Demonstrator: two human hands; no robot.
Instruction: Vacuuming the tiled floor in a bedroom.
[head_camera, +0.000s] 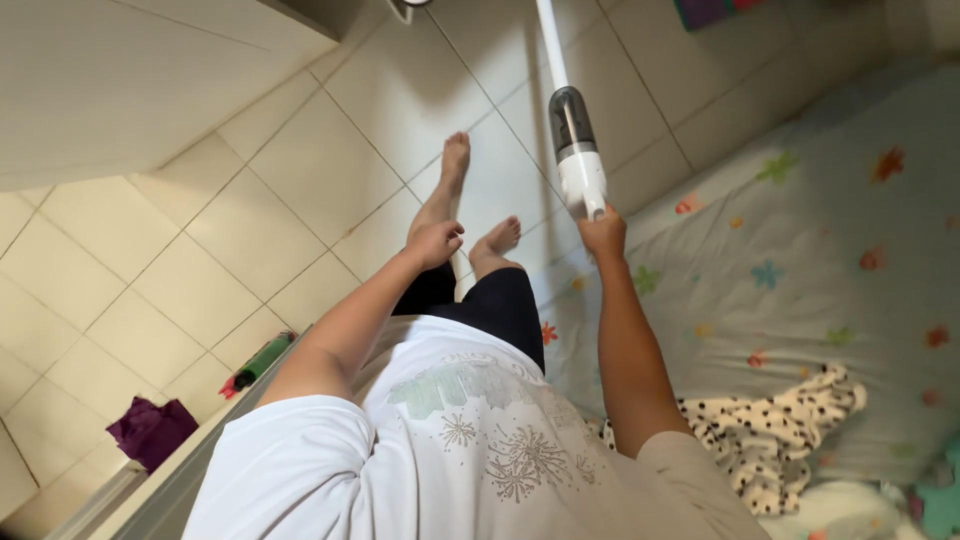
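Right hand (603, 232) gripping stick vacuum (577, 150), tube pointing away floorward, left hand (437, 243) loosely curled, empty

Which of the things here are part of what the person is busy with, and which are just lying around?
In use:
- white stick vacuum, gripped by the right hand
- tiled floor

Lying about:
- flowered bedsheet
- spotted cloth
- purple cloth
- green bottle

The left hand is empty.

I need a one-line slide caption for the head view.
Right hand grips a white stick vacuum cleaner beside a floral bedsheet; left hand hangs empty.
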